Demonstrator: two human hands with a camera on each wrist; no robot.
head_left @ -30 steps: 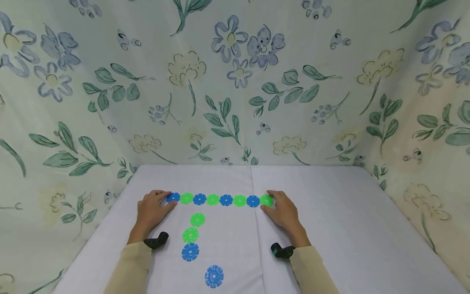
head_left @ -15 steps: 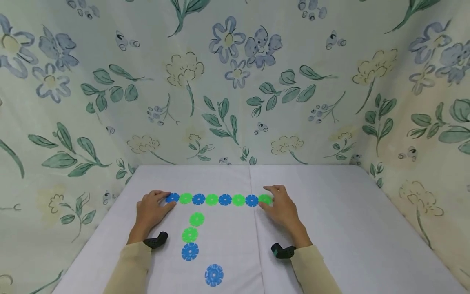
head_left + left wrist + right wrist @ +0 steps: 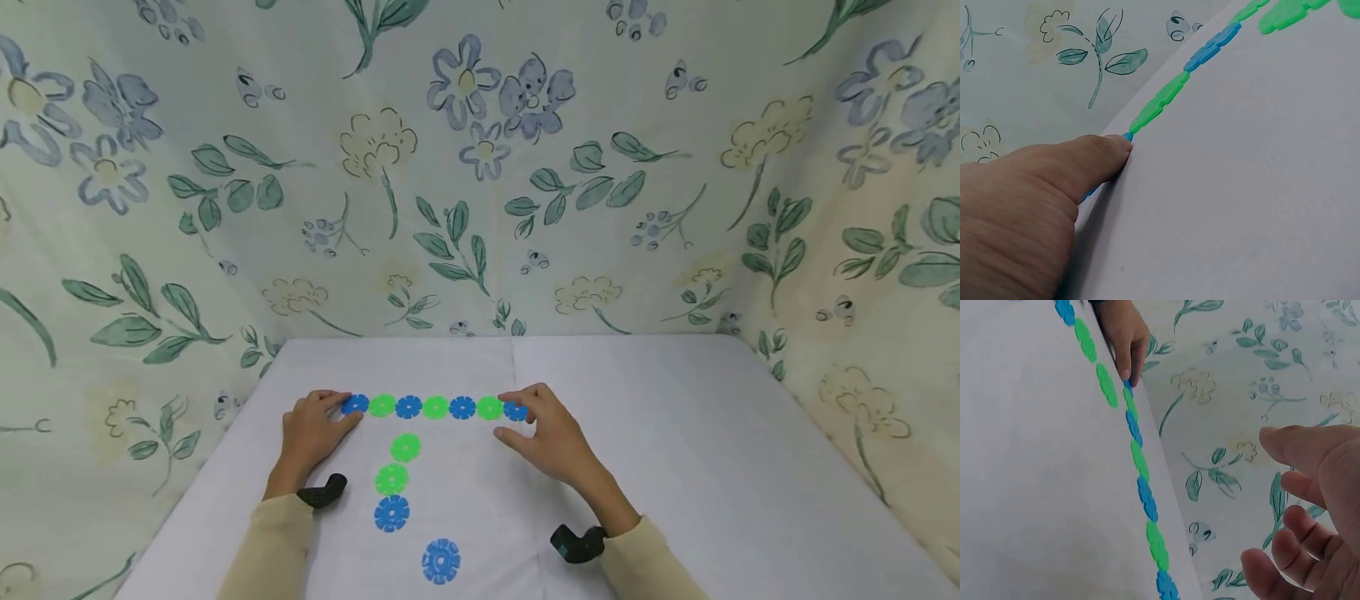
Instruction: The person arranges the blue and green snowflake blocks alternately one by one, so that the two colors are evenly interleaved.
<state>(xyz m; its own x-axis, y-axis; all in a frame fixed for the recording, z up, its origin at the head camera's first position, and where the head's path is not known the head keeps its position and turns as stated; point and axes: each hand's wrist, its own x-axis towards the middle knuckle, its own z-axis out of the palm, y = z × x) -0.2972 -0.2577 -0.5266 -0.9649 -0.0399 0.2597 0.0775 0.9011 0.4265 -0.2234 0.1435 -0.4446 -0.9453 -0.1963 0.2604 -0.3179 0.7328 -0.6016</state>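
Flat notched plastic discs, alternating blue and green, form a straight row across the table. My left hand [image 3: 311, 432] pinches the blue disc [image 3: 356, 403] at the row's left end between thumb and fingers; in the left wrist view the thumb [image 3: 1100, 153] covers most of it. Over the right end of the row is my right hand [image 3: 551, 437], its thumb and fingers spread apart with nothing between them. It overlaps a blue disc [image 3: 515, 411] there and hides the green one at the end. Just left of its fingertips lies a green disc [image 3: 490, 407].
Nearer the person lie two green discs [image 3: 406, 447] [image 3: 392, 479], a blue disc [image 3: 392, 513] and another blue disc [image 3: 441, 562] farther forward. A white cloth [image 3: 712, 467] covers the table. Floral fabric [image 3: 480, 208] hangs behind it and at both sides.
My right hand has let go of the green disc at the row's right end and moved left over the row, fingers spread. The left hand stays on its blue disc.
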